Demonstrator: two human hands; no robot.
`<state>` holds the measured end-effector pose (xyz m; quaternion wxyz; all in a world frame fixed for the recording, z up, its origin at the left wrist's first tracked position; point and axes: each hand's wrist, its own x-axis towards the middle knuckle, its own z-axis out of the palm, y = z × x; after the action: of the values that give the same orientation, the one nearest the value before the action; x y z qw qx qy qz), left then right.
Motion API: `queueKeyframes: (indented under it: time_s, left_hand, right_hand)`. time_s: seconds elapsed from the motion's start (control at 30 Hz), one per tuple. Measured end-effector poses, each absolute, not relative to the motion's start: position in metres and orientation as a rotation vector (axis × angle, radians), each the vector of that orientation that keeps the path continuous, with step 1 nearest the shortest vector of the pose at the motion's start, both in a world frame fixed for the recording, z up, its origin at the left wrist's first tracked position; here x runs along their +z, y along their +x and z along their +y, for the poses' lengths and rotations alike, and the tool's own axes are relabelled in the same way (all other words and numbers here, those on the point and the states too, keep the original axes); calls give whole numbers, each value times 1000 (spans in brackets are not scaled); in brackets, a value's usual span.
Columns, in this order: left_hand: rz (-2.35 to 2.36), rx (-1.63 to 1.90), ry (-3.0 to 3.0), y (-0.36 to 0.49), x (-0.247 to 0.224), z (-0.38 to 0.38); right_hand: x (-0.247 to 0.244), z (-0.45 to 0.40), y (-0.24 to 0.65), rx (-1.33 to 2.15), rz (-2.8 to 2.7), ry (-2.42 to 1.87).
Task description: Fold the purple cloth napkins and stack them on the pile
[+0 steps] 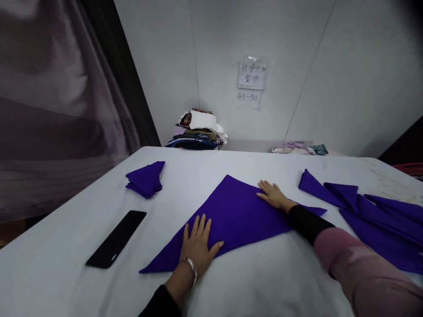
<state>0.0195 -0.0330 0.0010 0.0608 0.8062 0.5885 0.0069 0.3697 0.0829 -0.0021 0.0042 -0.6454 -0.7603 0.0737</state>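
Note:
A purple cloth napkin (pixel 238 215) lies on the white table, folded into a wide triangle with its peak pointing away from me. My left hand (pixel 197 246), a silver bracelet at its wrist, rests flat with spread fingers on the napkin's left part, close to the near edge. On the upper right slope lies my right hand (pixel 273 195), palm down and fingers stretched out. Neither hand grips the cloth. The right forearm covers some of the napkin's right side, whose pointed corner shows beyond the sleeve.
A small stack of folded purple napkins (pixel 145 179) sits at the left, with a black phone (pixel 116 240) nearer me. More purple napkins (pixel 373 220) are spread loosely on the right. Behind the white table (pixel 194 169) are piled clothes (pixel 198 127); a handwritten sign (pixel 252 75) hangs on the wall.

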Motion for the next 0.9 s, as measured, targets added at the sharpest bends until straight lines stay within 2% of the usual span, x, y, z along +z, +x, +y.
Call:
queueKeyframes:
  time_s: [0.07,0.13,0.33,0.47,0.6,0.77,0.9]
  left_hand:
    - [1783,14,2427,20,2,-33]
    - [1786,21,2427,21,3,-33]
    - [1793,34,2449,22,4,-36]
    - [1798,34,2457,23,6,-38]
    - [1790,47,2434,23,9,-39]
    - [1768,79,2425,22,10,-40]
    - [1763,96,2422,22,8,-40]
  right_hand:
    - [4,78,380,192,-2256,-2183]
    - [10,61,365,180,-2267,-2144]
    - [15,-16,256,462,-2690,-1293]
    - [9,-37,247,489,-2732,-1245]
    - [-6,-36,305,339,-2637,-1517]
    - [-33,-43,442,68,-2230,-2108]
    - [-46,-49,539,-113,-2011,-2345]
